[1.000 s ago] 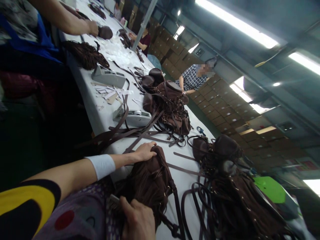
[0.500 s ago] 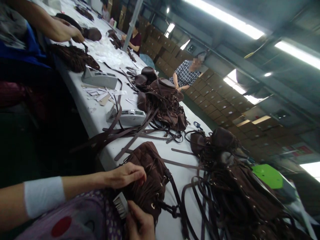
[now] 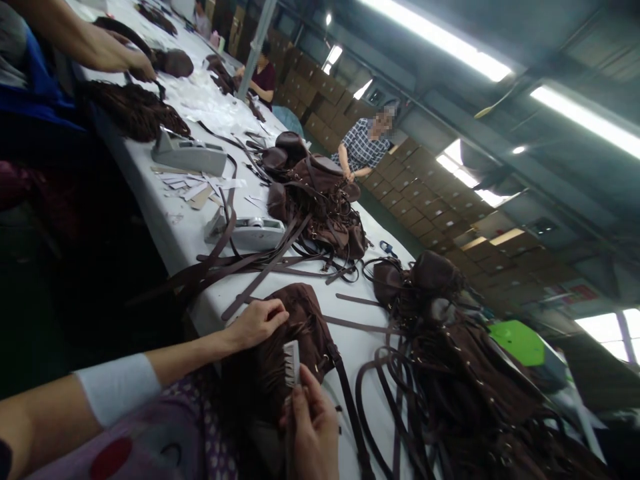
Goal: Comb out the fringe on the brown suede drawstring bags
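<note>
A dark brown fringed bag lies at the table's near edge in front of me. My left hand rests on its upper left part, fingers curled in and closed on the bag's material. Lower down, my right hand grips a white brush with tufts of bristles facing left. The brush head is over the bag's fringe; whether it touches the strands I cannot tell. A strap with a buckle hangs from the bag's right side.
Brown bags with long straps are heaped to the right and farther up the table. Two grey tape dispensers stand left of the far heap, near paper strips. A co-worker's arm reaches in at upper left.
My right hand has raised the brush from beside the bag to over its fringe, turning it more upright. My left hand has moved slightly up, and its fingers are more curled.
</note>
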Motion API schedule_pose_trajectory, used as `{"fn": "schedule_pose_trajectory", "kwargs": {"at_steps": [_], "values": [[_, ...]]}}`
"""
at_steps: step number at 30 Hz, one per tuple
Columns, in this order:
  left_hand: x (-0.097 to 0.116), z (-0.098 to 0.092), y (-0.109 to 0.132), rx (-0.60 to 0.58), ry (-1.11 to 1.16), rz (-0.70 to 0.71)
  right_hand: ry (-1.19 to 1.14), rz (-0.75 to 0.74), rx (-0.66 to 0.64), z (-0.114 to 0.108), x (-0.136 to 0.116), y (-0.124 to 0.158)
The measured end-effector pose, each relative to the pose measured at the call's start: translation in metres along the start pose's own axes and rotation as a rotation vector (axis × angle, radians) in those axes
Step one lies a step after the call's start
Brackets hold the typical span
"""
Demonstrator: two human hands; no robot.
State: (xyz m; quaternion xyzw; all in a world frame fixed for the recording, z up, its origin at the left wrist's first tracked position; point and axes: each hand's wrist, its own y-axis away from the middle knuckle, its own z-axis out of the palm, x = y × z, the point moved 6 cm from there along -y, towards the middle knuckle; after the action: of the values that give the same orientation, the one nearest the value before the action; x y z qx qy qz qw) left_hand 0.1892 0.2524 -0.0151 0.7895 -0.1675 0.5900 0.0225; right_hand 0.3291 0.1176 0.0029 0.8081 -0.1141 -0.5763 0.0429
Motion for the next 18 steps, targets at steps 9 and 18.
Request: {"fn": "schedule_pose_trajectory", "kwargs": {"at_steps": [9,18], "values": [[0.027,0.051,-0.007,-0.139,-0.255,0.193,-0.394,0.13,0.343,-0.039,0.046,-0.023],[0.031,-0.02,0.102,-0.659,-0.298,0.387,-0.225,0.086,0.338,-0.042,0.058,-0.051]]}}
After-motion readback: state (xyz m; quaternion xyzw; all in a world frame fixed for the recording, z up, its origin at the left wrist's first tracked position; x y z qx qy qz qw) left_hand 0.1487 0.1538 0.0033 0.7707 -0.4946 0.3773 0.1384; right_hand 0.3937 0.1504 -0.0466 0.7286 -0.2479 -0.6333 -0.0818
